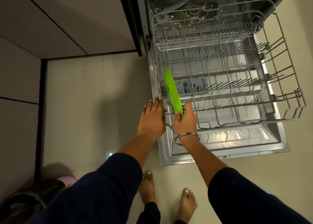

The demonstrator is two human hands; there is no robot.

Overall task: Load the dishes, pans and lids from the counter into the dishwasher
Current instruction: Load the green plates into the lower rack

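A bright green plate (171, 90) stands on edge at the front left corner of the lower dishwasher rack (237, 95), which is pulled out over the open door (228, 142). My right hand (185, 120) grips the plate's near rim, thumb on one face and fingers on the other. My left hand (152, 117) lies flat with straight fingers against the rack's left side and the door edge. The rack holds nothing but the plate. The counter with the other dishes is out of view.
The dishwasher tub (194, 9) behind the rack has food scraps on its floor. Dark cabinet fronts (42, 20) run along the left. My bare feet (149, 186) stand on pale floor tiles just before the door. A dark bundle with something pink (66, 179) lies at the lower left.
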